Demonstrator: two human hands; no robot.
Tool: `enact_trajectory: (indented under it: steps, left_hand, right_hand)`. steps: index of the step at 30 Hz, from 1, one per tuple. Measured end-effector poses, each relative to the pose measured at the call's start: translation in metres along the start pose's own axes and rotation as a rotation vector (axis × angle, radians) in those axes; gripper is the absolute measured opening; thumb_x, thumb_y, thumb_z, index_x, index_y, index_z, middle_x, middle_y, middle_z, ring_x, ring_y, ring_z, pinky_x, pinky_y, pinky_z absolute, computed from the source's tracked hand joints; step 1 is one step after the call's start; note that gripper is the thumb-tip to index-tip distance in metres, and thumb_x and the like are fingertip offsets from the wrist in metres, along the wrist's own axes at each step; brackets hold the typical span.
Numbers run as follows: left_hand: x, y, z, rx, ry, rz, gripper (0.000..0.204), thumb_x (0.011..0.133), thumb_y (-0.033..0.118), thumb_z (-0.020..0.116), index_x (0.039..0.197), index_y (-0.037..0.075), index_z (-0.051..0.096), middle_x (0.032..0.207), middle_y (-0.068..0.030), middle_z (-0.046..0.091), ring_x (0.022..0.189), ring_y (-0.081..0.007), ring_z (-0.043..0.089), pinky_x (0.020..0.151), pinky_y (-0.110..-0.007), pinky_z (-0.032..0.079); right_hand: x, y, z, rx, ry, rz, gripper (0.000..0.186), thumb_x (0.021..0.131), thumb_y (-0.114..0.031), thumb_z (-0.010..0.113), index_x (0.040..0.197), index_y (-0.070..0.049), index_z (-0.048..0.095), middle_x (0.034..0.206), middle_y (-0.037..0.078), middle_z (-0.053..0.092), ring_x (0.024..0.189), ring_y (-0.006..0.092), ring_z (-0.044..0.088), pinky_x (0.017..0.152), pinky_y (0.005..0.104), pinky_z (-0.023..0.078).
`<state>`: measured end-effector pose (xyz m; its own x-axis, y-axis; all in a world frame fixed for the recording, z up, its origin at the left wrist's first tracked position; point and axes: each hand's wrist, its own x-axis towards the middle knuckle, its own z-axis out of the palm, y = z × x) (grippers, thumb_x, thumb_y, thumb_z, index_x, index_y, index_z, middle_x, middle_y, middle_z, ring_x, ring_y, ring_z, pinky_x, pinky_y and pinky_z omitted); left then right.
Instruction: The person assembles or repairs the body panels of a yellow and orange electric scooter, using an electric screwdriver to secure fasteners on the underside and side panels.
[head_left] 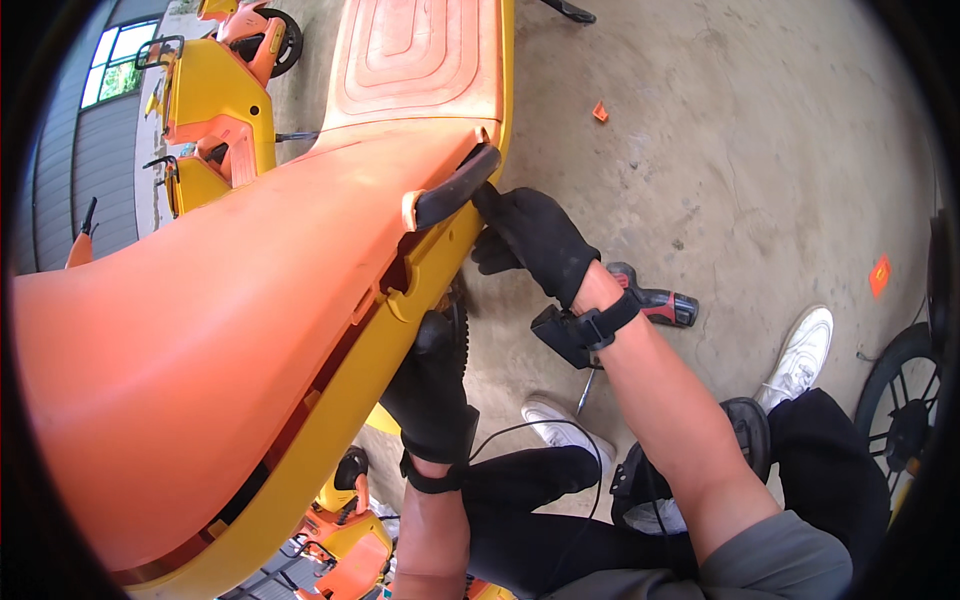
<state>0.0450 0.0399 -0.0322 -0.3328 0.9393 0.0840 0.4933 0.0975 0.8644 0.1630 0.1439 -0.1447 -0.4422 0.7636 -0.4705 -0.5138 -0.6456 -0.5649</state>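
Observation:
A scooter's orange seat-side body panel slants across the left, with a yellow side panel along its lower edge. A dark gap with clips runs between the two. At the upper end of this seam a curved black grab handle sticks out. My right hand, in a black glove, has its fingertips drawn together at the yellow edge beside the handle; anything between them is hidden. My left hand, also gloved in black, is against the outer side of the yellow panel lower down, its fingers mostly hidden.
A black and red cordless drill lies on the concrete floor beyond my right wrist. Small orange scraps lie farther off. A spoked black wheel stands at the right. Other orange and yellow scooters stand at the far left.

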Motion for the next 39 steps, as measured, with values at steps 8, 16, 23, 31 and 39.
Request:
enact_trajectory:
  steps: [8,16,23,31,39]
  left_hand:
    - [0.003,-0.008,0.01,0.051,0.02,0.08,0.032,0.096,0.001,0.061,0.127,0.0,0.052,0.111,-0.0057,0.06,0.095,-0.0151,0.06,0.084,-0.03,0.053]
    - [0.011,-0.015,0.011,-0.138,-0.029,0.049,0.022,0.099,0.002,0.052,0.121,-0.001,0.053,0.109,-0.007,0.056,0.092,-0.0148,0.053,0.079,-0.028,0.048]
    - [0.011,-0.022,0.013,-0.35,0.032,-0.015,0.022,0.1,0.0,0.05,0.122,-0.001,0.051,0.106,-0.0075,0.054,0.088,-0.0156,0.05,0.076,-0.027,0.044]
    - [0.006,-0.012,0.026,-0.103,0.077,0.096,0.024,0.094,-0.01,0.054,0.117,-0.003,0.052,0.099,-0.0047,0.056,0.085,-0.0125,0.052,0.076,-0.025,0.046]
    - [0.011,-0.028,0.027,-0.043,0.142,0.185,0.023,0.094,-0.007,0.057,0.117,-0.004,0.056,0.105,-0.0065,0.063,0.093,-0.0142,0.059,0.085,-0.028,0.048]
  right_hand:
    - [-0.002,-0.005,0.007,-0.084,0.153,-0.034,0.052,0.093,-0.047,0.068,0.098,0.003,0.056,0.079,0.013,0.066,0.066,0.019,0.068,0.061,0.0326,0.06]
    - [0.002,0.023,-0.034,0.302,0.182,0.137,0.052,0.097,-0.058,0.055,0.092,-0.006,0.058,0.06,-0.003,0.043,0.043,0.0093,0.036,0.04,0.0247,0.031]
    - [-0.002,0.04,-0.04,0.392,-0.012,0.056,0.05,0.094,-0.053,0.064,0.105,-0.005,0.057,0.081,0.006,0.06,0.07,0.017,0.061,0.064,0.0312,0.055]
    - [-0.002,0.006,0.01,0.011,0.225,-0.263,0.031,0.094,-0.028,0.071,0.098,0.002,0.064,0.086,0.011,0.067,0.074,0.0186,0.067,0.071,0.031,0.058]
    - [0.002,-0.008,-0.008,0.081,0.052,-0.079,0.049,0.094,-0.043,0.069,0.104,0.005,0.063,0.094,0.012,0.066,0.081,0.0218,0.068,0.076,0.0343,0.06]
